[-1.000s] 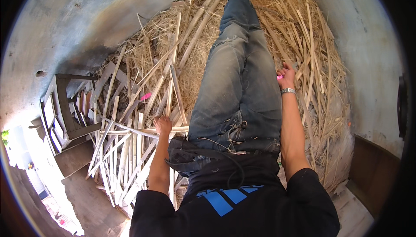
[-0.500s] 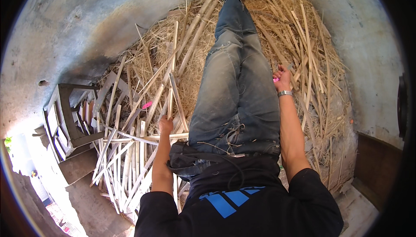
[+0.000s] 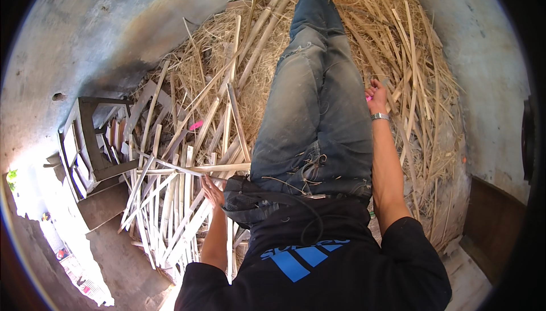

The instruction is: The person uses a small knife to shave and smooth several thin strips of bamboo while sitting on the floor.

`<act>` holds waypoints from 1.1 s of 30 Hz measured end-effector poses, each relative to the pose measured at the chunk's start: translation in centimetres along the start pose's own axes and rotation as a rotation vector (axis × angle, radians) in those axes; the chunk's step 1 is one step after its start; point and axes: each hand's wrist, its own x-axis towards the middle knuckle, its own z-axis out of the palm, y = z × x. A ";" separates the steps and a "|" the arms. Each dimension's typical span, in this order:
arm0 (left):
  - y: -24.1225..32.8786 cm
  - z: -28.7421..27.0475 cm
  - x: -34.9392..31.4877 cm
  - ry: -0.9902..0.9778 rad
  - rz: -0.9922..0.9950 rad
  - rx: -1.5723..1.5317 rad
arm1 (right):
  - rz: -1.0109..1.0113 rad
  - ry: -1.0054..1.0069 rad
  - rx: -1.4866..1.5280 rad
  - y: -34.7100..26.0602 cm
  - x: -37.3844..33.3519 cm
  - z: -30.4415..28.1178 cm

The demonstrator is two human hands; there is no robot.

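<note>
My left hand [image 3: 212, 190] is beside my hip at the left, its fingers stretched out. The fingertips lie by the ends of pale split bamboo strips [image 3: 222, 167]; whether they touch is hard to tell. My right hand [image 3: 377, 97], a metal watch [image 3: 380, 116] on its wrist, is closed beside my right leg. A small pink thing [image 3: 368, 99] shows between its fingers, the rest hidden by the hand. Another pink object [image 3: 196, 125] lies among the strips on the left.
My outstretched legs [image 3: 318, 89] cross the middle over straw and shavings. Long bamboo poles [image 3: 264, 43] lie to their left, more strips [image 3: 410, 66] to their right. A dark wooden frame [image 3: 85, 140] stands at the left by a bright opening. Worn walls [image 3: 91, 38] curve round the floor.
My left hand has come off the strip it was at and moved back toward my hip, its fingers opening out. My right hand stays closed beside my leg.
</note>
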 end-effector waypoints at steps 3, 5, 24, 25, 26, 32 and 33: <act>1.0 1.1 -1.8 -0.074 -0.043 -0.027 | 0.002 0.010 0.004 0.0 0.4 -0.2; 1.8 1.0 -0.9 0.047 0.003 0.106 | 0.003 0.018 0.008 0.0 0.1 -0.2; 2.6 -5.4 10.4 -0.022 -0.068 -0.230 | -0.070 0.018 -0.079 -0.4 0.5 -2.2; 3.2 -5.8 10.5 -0.045 -0.075 -0.175 | -0.081 0.027 -0.087 -0.6 0.3 -2.2; 1.9 -5.3 10.4 -0.053 -0.124 -0.191 | -0.059 0.023 -0.072 0.0 0.1 -1.4; 1.2 -1.8 4.9 -0.305 0.090 -0.113 | -0.077 -0.028 -0.056 0.8 0.8 -2.4; 1.4 -1.7 3.9 -0.287 0.114 -0.096 | -0.075 -0.009 -0.046 1.0 0.4 -2.0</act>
